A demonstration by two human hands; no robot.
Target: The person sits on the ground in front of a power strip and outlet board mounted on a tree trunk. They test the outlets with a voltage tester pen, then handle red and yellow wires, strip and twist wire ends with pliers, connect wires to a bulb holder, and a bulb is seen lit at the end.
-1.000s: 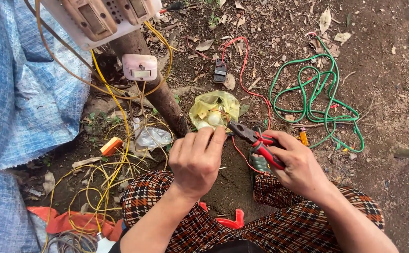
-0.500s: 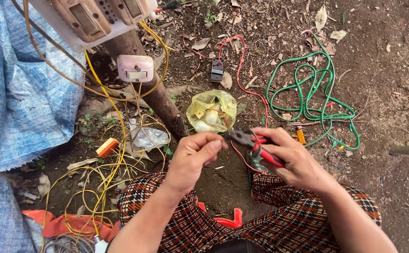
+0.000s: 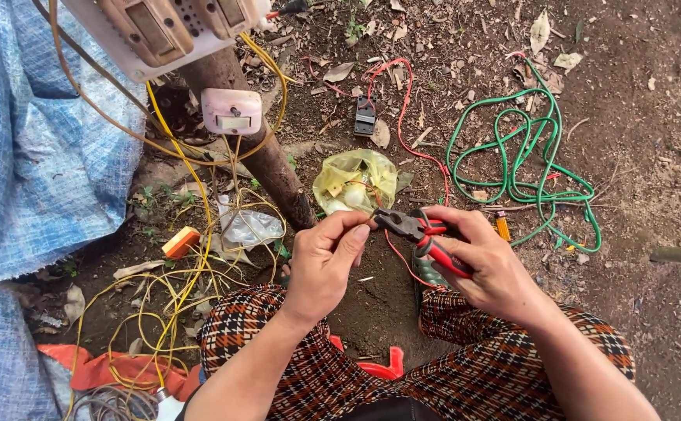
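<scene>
Two hands over the lap: left hand (image 3: 326, 261) pinching a thin wire end, right hand (image 3: 487, 261) clenched around red-handled pliers (image 3: 422, 234).

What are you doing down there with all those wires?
A person crouches on bare dirt. The right hand grips red-handled pliers, and the left hand pinches something small at their tip, too small to tell. A green wire, yellow wires and a yellow plastic bag lie around.
</scene>
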